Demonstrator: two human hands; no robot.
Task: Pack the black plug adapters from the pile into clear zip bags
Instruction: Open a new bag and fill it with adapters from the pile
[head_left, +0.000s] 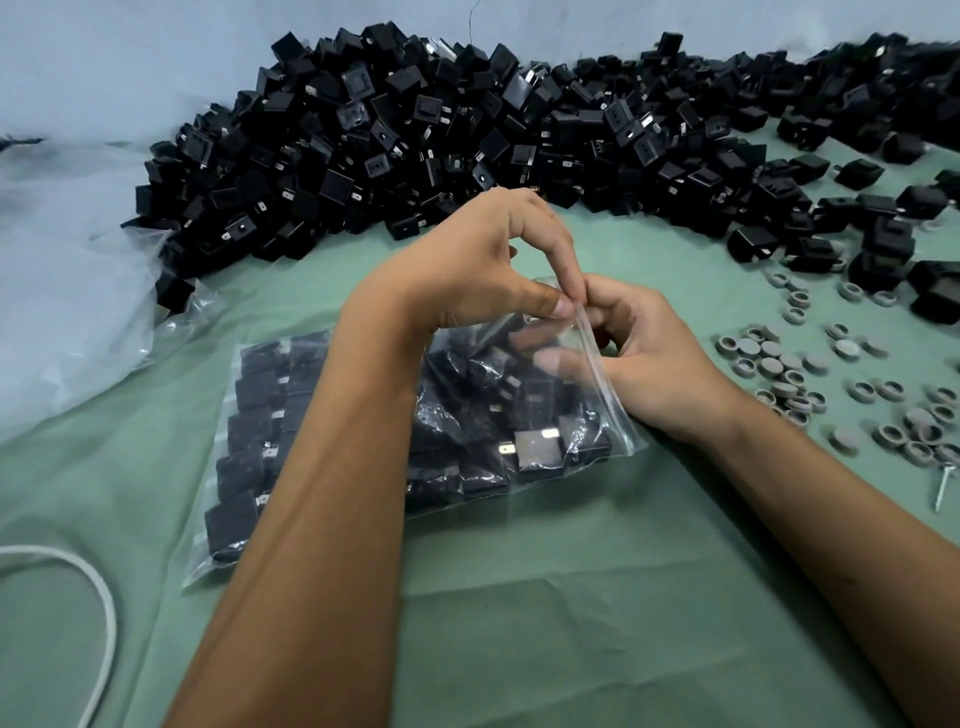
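One clear zip bag (363, 441), filled with black plug adapters, is seen lying on the green-covered worktop (545, 597); its seal strip is pinched by the left hand (467, 270) and the right hand (649, 353), each grip narrow on it. A large pile (415, 140) behind is left unpacked. Grey caps (810, 374) are scattered to the right, a white cord (98, 587) at the left

Zip bag (582, 332): clear thin plastic film, glossy, crinkled. Plug adapters (395, 140): black plastic, mostly matt, some faces with a dull sheen; prongs bright metal. Bench cover (545, 613): green cloth, matt, creased. Caps (779, 364): grey, matt, rubber or plastic, cannot tell. Cord (98, 587): white, smooth.
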